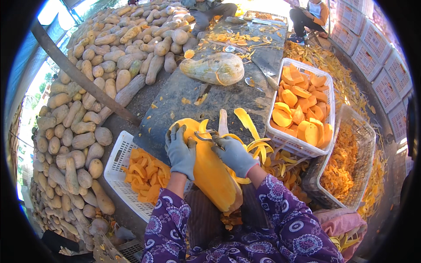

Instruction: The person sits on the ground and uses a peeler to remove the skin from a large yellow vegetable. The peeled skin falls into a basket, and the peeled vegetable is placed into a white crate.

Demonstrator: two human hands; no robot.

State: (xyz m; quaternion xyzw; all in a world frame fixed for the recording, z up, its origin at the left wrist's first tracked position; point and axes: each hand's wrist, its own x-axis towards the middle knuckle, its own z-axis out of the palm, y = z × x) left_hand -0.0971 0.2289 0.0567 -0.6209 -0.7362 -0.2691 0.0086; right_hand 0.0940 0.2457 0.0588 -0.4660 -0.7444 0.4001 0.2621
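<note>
A long, mostly peeled pumpkin (212, 174) slants from the table edge down towards my lap. My left hand (181, 149), in a grey glove, lies on its upper left side and steadies it. My right hand (233, 153), also gloved, grips a metal peeler (203, 136) whose curved head rests on the pumpkin's upper part. A strip of peel curls up beside the tool. More yellow peel strips (246, 122) lie to the right of my right hand. Beyond, an unpeeled pumpkin (213, 69) rests on the dark table (184, 102), near a broad knife (264, 70).
Pumpkin pieces fill a white crate (300, 148) at right and partly fill another (121, 192) at left. A further crate (368, 157) holds orange shreds. Whole pumpkins (82, 138) are heaped at left. Two people (205, 13) sit farther back. Stacked crates (371, 49) line the right.
</note>
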